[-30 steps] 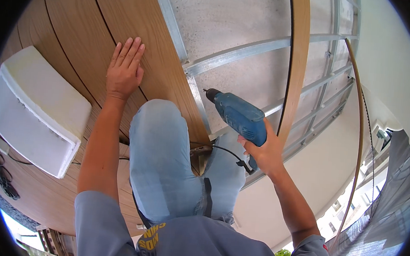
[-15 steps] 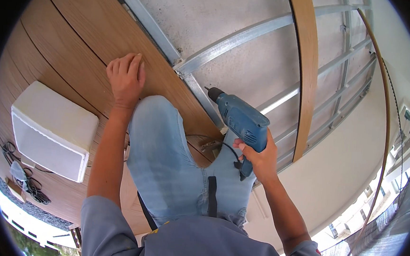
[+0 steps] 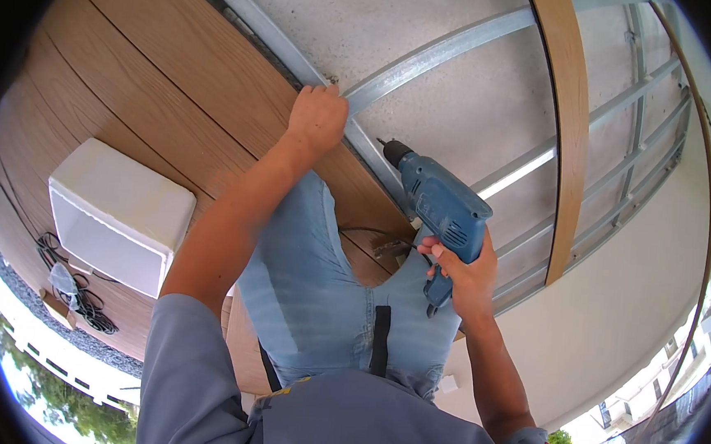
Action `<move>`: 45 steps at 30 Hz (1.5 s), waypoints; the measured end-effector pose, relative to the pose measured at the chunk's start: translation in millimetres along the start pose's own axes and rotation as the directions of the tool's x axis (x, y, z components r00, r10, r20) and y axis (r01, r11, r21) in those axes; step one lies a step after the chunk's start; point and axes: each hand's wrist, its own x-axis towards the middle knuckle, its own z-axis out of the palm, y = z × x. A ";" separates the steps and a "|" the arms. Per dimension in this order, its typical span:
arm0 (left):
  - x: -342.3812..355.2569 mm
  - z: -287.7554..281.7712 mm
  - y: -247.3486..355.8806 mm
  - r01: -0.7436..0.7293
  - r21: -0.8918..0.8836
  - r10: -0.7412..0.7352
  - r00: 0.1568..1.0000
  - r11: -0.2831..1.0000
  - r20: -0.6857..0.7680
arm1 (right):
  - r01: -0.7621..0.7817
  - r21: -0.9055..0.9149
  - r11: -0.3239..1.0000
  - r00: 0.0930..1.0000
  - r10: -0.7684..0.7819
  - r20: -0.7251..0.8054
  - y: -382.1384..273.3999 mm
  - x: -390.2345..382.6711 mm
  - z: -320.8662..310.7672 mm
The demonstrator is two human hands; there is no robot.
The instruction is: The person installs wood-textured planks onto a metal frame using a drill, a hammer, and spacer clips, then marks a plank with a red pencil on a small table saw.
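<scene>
My right grip (image 3: 468,283) is closed firmly around the handle of the blue drill (image 3: 446,205). The drill is lying sideways in the air above the metal frame, to the right of the outer board (image 3: 194,50), and its bit (image 3: 380,140) points up and to the left. The bit seems to be near the long rail (image 3: 270,34) which runs beside this board, but I cannot tell if they touch. I also cannot see if a finger is pressing the trigger.

My left grip (image 3: 317,119) is at the edge of the outer board, just beside the place where the crossbar (image 3: 441,56) meets the rail. Its fingers are bent, with the tips hidden, so I cannot tell whether they are together on something or apart.

In my judgement, the step in hand is to attend with the left fingers to this corner, while the drill waits. To use the drill here, a next move would call for the left fingers to be away from the bit, and for the drill to be turned until the bit faces the chosen point squarely. The narrow plank (image 3: 568,130) lies across the frame, well apart from my left grip.
</scene>
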 end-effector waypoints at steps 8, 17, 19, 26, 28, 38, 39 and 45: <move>-13.9 -1.7 12.0 0.186 0.054 -0.182 0.981 0.981 -0.068 | 0.025 -0.016 1.000 0.999 -0.025 0.044 0.7 5.6 13.8; -46.7 -59.4 -63.3 0.244 -0.965 -0.308 0.929 0.092 0.206 | 0.028 0.029 0.999 0.988 -0.032 0.150 -20.6 1.2 4.9; -54.8 -59.8 -60.5 0.262 -0.964 -0.272 0.932 0.050 0.240 | 0.038 0.078 0.996 0.981 -0.052 0.189 -20.0 -1.6 -3.7; -76.4 -45.7 -39.7 0.248 -0.922 -0.103 0.952 -0.296 0.289 | 0.038 0.142 0.989 0.959 -0.076 0.273 -24.5 -15.9 -9.2; -76.7 -44.6 -42.5 0.232 -0.909 -0.084 0.958 -0.346 0.276 | 0.050 0.129 0.990 0.953 -0.086 0.290 -24.9 -19.2 -8.1; -76.0 -46.5 -40.3 0.281 -0.860 -0.005 0.950 -0.426 0.312 | 0.045 0.165 0.985 0.951 -0.093 0.295 -23.4 -17.7 1.0; -75.5 -46.1 -40.5 0.283 -0.859 -0.004 0.949 -0.427 0.315 | 0.044 0.164 0.986 0.951 -0.091 0.296 -23.7 -17.2 0.7; -69.7 -48.9 -36.4 0.339 -0.852 0.033 0.934 -0.399 0.357 | 0.048 0.133 0.990 0.954 -0.084 0.286 -26.3 -15.0 -0.2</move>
